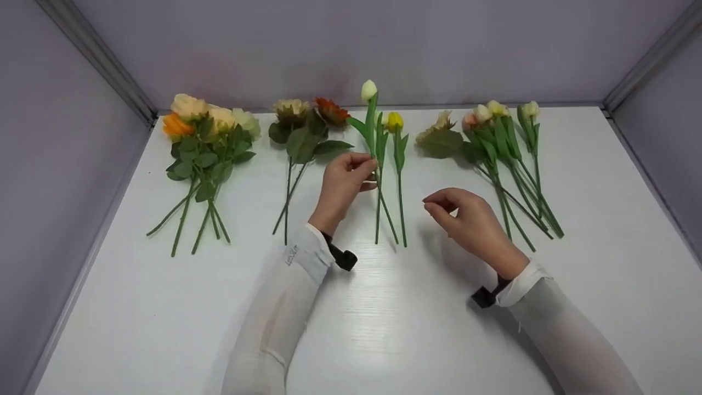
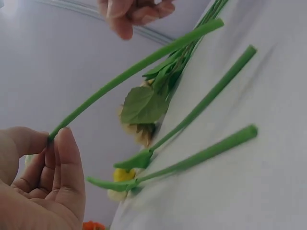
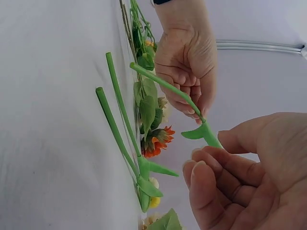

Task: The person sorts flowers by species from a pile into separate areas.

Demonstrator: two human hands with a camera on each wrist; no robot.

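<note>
My left hand pinches the stem of a white tulip between thumb and fingertips, raised off the white table. In the left wrist view its green stem slants up from the fingers. Beneath and just right of it, a yellow tulip lies on the table beside another tulip stem, whose pale bloom is mostly hidden. To the right of these, my right hand hovers over the table with loosely bent fingers, holding nothing. In the right wrist view its fingers stand apart from the held tulip's leaf.
Cream and orange roses lie at the left. Nearer the middle are a cream flower and a rust-orange one. Several tulips and a beige flower lie right. Grey walls enclose the table.
</note>
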